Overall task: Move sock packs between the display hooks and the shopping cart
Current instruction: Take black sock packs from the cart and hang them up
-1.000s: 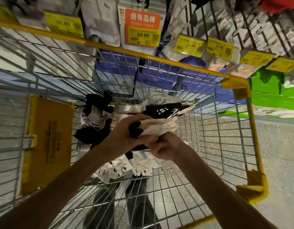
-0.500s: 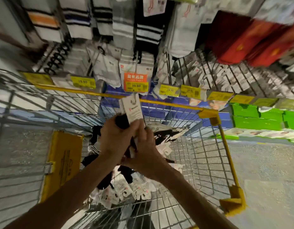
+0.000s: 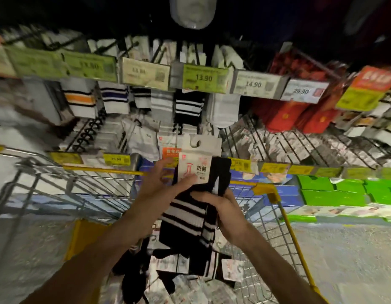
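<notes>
A pack of black socks with white stripes (image 3: 185, 224) is held upright above the wire shopping cart (image 3: 275, 229), its white card header (image 3: 195, 167) pointing up at the display. My left hand (image 3: 161, 185) pinches the card header from the left, thumb on its front. My right hand (image 3: 223, 207) grips the black sock fabric from the right. Several more sock packs (image 3: 181, 279) lie in the cart below. Display hooks (image 3: 89, 132) with hanging striped socks (image 3: 188, 106) fill the rack behind.
Yellow and white price tags (image 3: 203, 79) run along two rails. Red boxes (image 3: 299, 115) hang at the right, green boxes (image 3: 335, 191) and blue boxes (image 3: 275, 187) sit on lower shelves. A yellow cart flap (image 3: 84, 235) is at the left. Grey floor lies to the right.
Both hands have lifted the striped sock pack out of the cart and up toward the display. The view has tilted upward, showing the upper rail of hooks.
</notes>
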